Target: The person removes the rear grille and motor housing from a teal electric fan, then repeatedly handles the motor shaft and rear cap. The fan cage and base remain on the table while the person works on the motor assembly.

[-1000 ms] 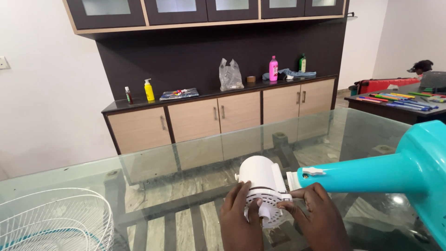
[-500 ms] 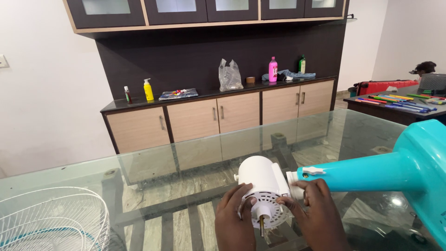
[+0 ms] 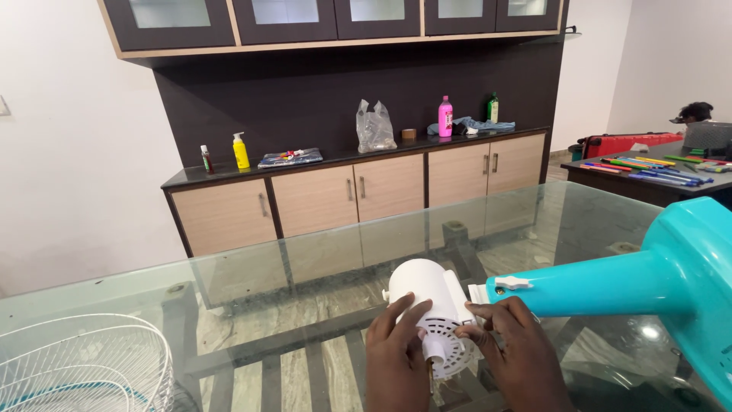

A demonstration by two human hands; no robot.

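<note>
White fan motor housing (image 3: 427,294) lay on its side on the glass table (image 3: 305,252), near the front edge, cupped between both hands. Long axis ran roughly away from the camera and slightly left: rounded rear cap pointed off toward the cabinets (image 3: 358,191), vented front face and short shaft stub (image 3: 435,349) pointed back toward the person. Left hand (image 3: 396,358) was wrapped loosely on the left flank, fingers spread over the shell, thumb near the vent face. Right hand (image 3: 515,355) pinched the right side where the housing met the white neck of the teal fan stand (image 3: 610,286); fingers closed narrow on that joint, not a full fist. Stand lay flat too, its tube running right into the big teal base (image 3: 705,275). Risks, as I judged it: the housing was round and on slick glass, so it could roll if either hand let go; fingers right at the neck joint could get pinched if the pivot snapped over; a hard knock on the glass was also a worry. White wire fan guard (image 3: 84,362) sat well apart at the left. Bottles and a plastic bag (image 3: 375,126) were on the counter behind.
</note>
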